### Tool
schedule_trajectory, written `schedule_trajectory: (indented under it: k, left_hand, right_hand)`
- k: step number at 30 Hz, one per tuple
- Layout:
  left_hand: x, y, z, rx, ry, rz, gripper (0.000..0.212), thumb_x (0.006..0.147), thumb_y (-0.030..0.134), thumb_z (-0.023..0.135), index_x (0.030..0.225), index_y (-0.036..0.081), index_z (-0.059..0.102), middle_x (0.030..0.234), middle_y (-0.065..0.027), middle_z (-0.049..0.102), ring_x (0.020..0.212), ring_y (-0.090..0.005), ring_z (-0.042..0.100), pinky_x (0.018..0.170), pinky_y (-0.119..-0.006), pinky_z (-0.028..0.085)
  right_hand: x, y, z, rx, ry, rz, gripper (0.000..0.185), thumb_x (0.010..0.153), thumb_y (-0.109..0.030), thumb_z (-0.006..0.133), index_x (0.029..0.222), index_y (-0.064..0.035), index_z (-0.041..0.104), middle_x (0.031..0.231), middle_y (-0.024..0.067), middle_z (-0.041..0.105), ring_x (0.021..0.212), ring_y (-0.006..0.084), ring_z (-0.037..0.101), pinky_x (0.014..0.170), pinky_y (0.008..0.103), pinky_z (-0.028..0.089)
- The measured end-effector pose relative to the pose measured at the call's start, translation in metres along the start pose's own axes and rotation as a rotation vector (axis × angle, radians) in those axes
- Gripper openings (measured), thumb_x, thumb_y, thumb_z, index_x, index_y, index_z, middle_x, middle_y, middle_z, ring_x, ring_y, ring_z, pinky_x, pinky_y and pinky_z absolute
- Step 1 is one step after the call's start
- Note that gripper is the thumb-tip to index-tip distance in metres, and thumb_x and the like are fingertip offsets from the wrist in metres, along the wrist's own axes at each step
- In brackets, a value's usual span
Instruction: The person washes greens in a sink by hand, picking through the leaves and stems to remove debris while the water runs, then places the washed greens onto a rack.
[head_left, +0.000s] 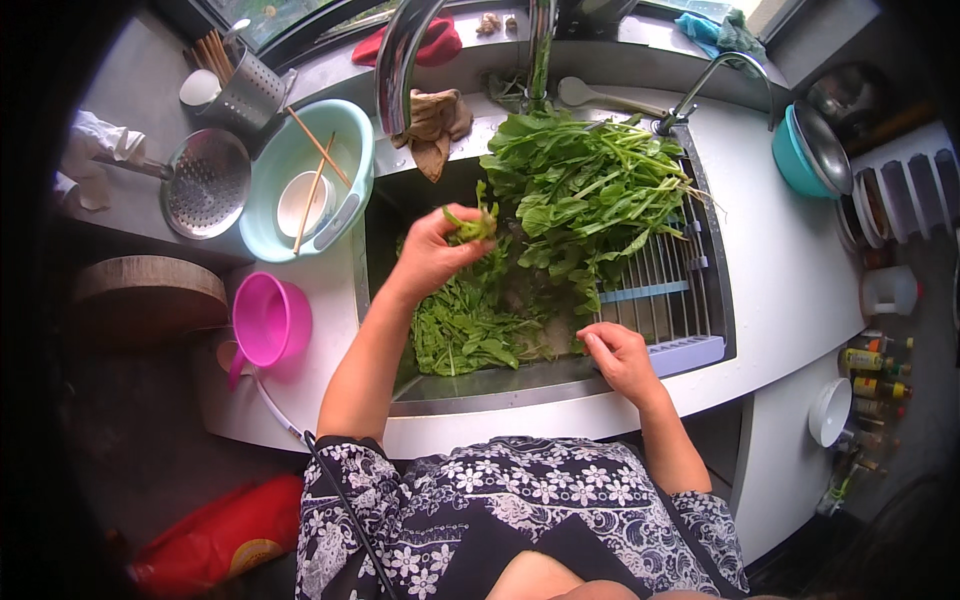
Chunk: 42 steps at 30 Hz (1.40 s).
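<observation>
My left hand (442, 247) is closed around a small bunch of leafy greens (480, 225), held above the left part of the sink (510, 397). Below it, more loose greens (465, 330) lie in the basin. My right hand (619, 360) is by the sink's front edge, near the lavender end of a metal drying rack (686, 356); its fingers are curled, and whether a scrap of green is between them is unclear. A large heap of greens with pale stems and roots (585, 187) rests on the rack and reaches over the basin's middle.
A chrome faucet (397, 67) arches over the sink's back, near a brown cloth (435, 127). To the left are a light-blue basin (360, 150) with a white bowl and chopsticks, a skimmer (206, 184) and a pink dipper (270, 319). A smaller tap (705, 82) stands at back right.
</observation>
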<state>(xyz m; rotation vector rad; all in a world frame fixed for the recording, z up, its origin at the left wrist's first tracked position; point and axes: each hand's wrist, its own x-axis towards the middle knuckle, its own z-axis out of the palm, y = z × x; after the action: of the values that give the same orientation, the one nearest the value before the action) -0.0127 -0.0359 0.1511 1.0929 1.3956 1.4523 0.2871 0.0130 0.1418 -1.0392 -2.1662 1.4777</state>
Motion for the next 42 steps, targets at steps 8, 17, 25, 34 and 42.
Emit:
schedule_trajectory:
  k: [8,17,25,34,42]
  left_hand:
    - [0.053,0.132,0.082,0.776,0.181,0.58,0.025,0.073,0.013,0.069,0.094,0.003,0.064,0.084,-0.0085,0.061,0.077,-0.0191,0.061,0.07,-0.029,0.047]
    - [0.153,0.098,0.167,0.826,-0.02,0.481,0.046,0.07,0.033,0.071,0.102,0.003,0.058,0.096,-0.0172,0.057,0.095,-0.0287,0.056,0.082,-0.04,0.044]
    - [0.041,0.029,0.078,0.514,-1.162,-0.263,0.024,0.075,0.027,0.068,0.086,0.006,0.065,0.084,-0.0054,0.063,0.066,-0.0182,0.057,0.063,-0.033,0.045]
    - [-0.05,-0.196,0.073,1.162,-0.843,0.252,0.04,0.078,0.042,0.06,0.102,0.01,0.058,0.089,-0.0155,0.063,0.08,-0.0334,0.06,0.073,-0.043,0.048]
    - [-0.035,-0.213,0.059,1.2,-0.592,0.259,0.023,0.081,0.033,0.055,0.091,0.014,0.062,0.09,-0.0107,0.063,0.078,-0.0306,0.061,0.067,-0.043,0.048]
  right_hand:
    - [-0.012,0.024,0.005,-0.098,0.127,-0.159,0.009,0.082,-0.009,0.057,0.083,-0.0018,0.063,0.08,0.0126,0.063,0.072,0.0283,0.061,0.063,0.0338,0.048]
    - [-0.01,0.023,0.012,-0.211,0.151,-0.25,0.006,0.079,-0.008,0.059,0.08,-0.0044,0.062,0.076,0.0104,0.062,0.07,0.0282,0.06,0.061,0.0354,0.048]
    - [-0.01,0.025,0.009,-0.187,0.221,-0.246,0.003,0.077,-0.005,0.06,0.077,-0.0028,0.061,0.074,0.0108,0.061,0.069,0.0278,0.06,0.061,0.0347,0.048]
    - [-0.004,0.023,0.017,-0.337,0.203,-0.23,0.002,0.075,-0.005,0.06,0.074,-0.0027,0.06,0.073,0.0104,0.061,0.067,0.0276,0.059,0.059,0.0351,0.048]
    - [0.0,0.02,0.022,-0.37,0.202,-0.211,0.002,0.075,-0.004,0.061,0.074,-0.003,0.059,0.073,0.01,0.061,0.067,0.0269,0.059,0.058,0.0348,0.047]
